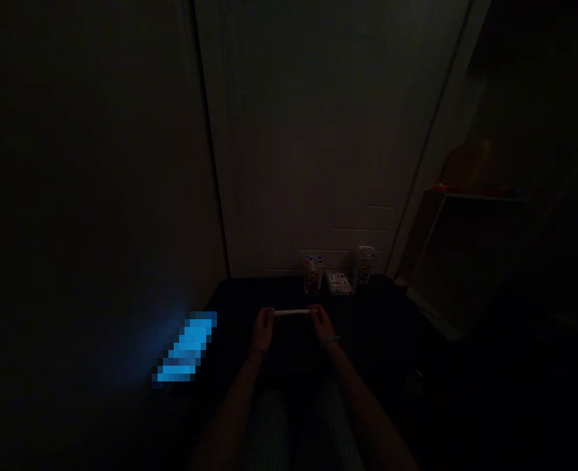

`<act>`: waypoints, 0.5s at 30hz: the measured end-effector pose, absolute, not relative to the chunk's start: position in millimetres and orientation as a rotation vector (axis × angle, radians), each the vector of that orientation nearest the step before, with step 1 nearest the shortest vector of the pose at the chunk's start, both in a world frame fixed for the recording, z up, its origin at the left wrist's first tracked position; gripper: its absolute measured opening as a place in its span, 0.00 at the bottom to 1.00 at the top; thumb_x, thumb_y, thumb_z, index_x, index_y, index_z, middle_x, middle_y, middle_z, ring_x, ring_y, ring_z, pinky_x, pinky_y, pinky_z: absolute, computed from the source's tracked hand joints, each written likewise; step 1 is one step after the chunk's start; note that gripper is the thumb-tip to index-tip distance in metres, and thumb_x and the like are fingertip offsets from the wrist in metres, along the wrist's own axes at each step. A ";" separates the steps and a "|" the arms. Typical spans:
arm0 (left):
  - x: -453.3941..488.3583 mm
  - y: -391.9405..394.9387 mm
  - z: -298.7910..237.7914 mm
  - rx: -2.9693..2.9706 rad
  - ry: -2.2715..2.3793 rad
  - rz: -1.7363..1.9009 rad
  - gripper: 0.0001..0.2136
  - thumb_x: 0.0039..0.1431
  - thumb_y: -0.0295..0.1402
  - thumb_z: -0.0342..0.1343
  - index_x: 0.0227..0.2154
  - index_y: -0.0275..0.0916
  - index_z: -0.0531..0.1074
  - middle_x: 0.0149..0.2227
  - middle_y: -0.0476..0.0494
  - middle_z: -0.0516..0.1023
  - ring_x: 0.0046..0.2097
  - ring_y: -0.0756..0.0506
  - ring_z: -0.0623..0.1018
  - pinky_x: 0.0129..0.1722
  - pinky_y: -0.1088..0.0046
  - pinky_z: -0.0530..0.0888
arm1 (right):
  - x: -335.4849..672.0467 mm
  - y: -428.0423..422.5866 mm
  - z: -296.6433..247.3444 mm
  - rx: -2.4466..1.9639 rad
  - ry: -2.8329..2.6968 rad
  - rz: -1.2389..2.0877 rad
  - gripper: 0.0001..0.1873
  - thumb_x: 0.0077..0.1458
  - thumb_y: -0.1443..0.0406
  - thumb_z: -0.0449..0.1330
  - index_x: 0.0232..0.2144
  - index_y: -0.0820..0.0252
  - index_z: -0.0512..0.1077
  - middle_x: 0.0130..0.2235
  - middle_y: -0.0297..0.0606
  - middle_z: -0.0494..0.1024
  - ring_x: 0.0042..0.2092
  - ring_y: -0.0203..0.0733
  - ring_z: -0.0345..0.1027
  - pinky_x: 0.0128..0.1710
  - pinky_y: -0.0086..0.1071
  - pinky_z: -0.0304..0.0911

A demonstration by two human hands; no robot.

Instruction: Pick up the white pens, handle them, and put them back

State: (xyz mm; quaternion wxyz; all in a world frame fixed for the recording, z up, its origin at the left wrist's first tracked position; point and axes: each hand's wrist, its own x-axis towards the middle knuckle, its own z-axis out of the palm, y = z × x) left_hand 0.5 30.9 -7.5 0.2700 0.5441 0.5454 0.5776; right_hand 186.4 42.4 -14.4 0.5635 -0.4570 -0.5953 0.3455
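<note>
In the dim head view, a slim white stick (292,312) lies level between my hands, above the dark tabletop. My left hand (264,320) has its fingers closed on the left end. The right end is pinched by my right hand (321,319), which has a band around the wrist. It is too dark to tell just what kind of stick this is. Beyond the hands stands a clear container (313,278) with several pen-like things in it, some with red and blue tips. Beside that container sits a flat patterned box (340,283).
A taller printed box or container (365,263) stands at the table's back right, by the pale wall (318,131). A glowing blue screen, pixelated (186,347), is at the left. On the right is a shelf unit (480,197) with orange things on top. The dark table (289,347) reaches the wall.
</note>
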 end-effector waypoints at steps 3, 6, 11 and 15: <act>-0.2 31.4 -7.9 1.457 1.480 1.560 0.18 0.51 0.49 0.45 0.34 0.40 0.67 0.32 0.48 0.73 0.35 0.48 0.72 0.38 0.73 0.68 | 186.9 41.0 -12.8 -1.082 -1.398 0.815 0.21 0.53 0.50 0.46 0.37 0.59 0.67 0.28 0.33 0.71 0.32 0.37 0.64 0.33 0.28 0.59; -2.5 30.7 -5.4 1.348 1.481 1.558 0.20 0.49 0.52 0.46 0.31 0.39 0.68 0.27 0.50 0.72 0.31 0.49 0.72 0.34 0.73 0.68 | 186.3 39.7 -13.2 -1.122 -1.426 0.834 0.22 0.54 0.49 0.45 0.32 0.60 0.68 0.24 0.32 0.70 0.28 0.36 0.63 0.29 0.26 0.58; -0.9 28.3 0.6 1.170 1.347 1.512 0.22 0.46 0.50 0.52 0.36 0.36 0.70 0.33 0.44 0.75 0.35 0.46 0.74 0.36 0.71 0.70 | 179.3 32.2 -11.5 -1.271 -1.775 0.706 0.21 0.56 0.51 0.45 0.33 0.58 0.70 0.26 0.32 0.72 0.30 0.35 0.64 0.30 0.25 0.56; 8.2 26.2 3.7 1.396 1.295 1.263 0.18 0.42 0.46 0.57 0.33 0.37 0.74 0.36 0.43 0.77 0.43 0.42 0.73 0.45 0.67 0.68 | 173.8 23.2 -3.6 -1.355 -2.099 0.478 0.17 0.55 0.54 0.49 0.40 0.53 0.70 0.36 0.34 0.75 0.38 0.37 0.66 0.39 0.27 0.55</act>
